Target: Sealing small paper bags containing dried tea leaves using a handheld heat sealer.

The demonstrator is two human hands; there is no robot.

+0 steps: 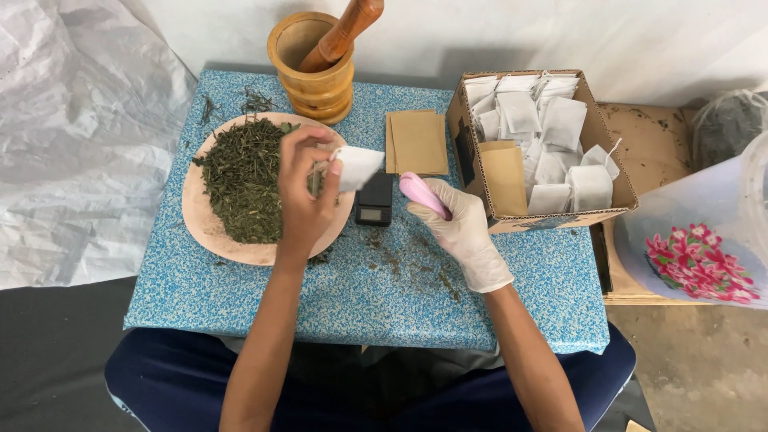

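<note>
One white tea bag lies level, open end toward left hand.

White glove, right grip

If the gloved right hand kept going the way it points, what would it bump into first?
The right hand, holding a pink tool, points up-left toward the small black scale. That scale would likely be met first, though depth is hard to judge.

The far mortar and pestle are smooth turned wood. A matt cardboard box on the right holds thin white paper sachets. The right hand wears a smooth white rubbery glove; the tablecloth looks speckled, slightly glossy plastic.
</note>
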